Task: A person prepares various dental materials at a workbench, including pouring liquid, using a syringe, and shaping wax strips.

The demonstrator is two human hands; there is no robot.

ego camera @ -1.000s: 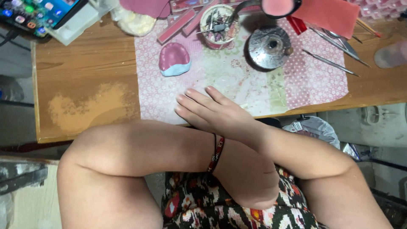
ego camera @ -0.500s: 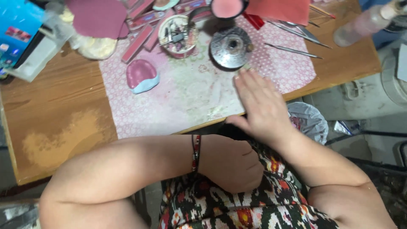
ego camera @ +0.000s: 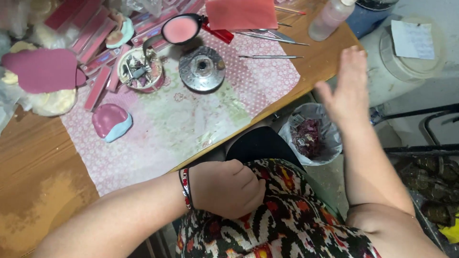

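Note:
My left hand [ego camera: 227,188] is curled into a fist and rests on my patterned clothing below the table edge; a beaded bracelet circles its wrist. It holds nothing that I can see. My right hand [ego camera: 346,88] is lifted, blurred, fingers spread and empty, past the table's right corner above a lined waste bin [ego camera: 313,134]. On the pink patterned mat [ego camera: 191,119] lie a pink denture base on a blue cast [ego camera: 111,122], a round metal burner [ego camera: 202,68] and a small bowl of scraps [ego camera: 140,69].
Thin metal instruments [ego camera: 270,56] lie at the mat's far right. A ladle of pink wax [ego camera: 180,28], pink wax sheets [ego camera: 241,13] and a plastic bottle [ego camera: 330,19] sit at the back. A white lidded bucket [ego camera: 406,52] stands right of the table.
My right hand has left the mat and swung right, off the table corner. The left hand stays in my lap as a fist. The view has shifted right.

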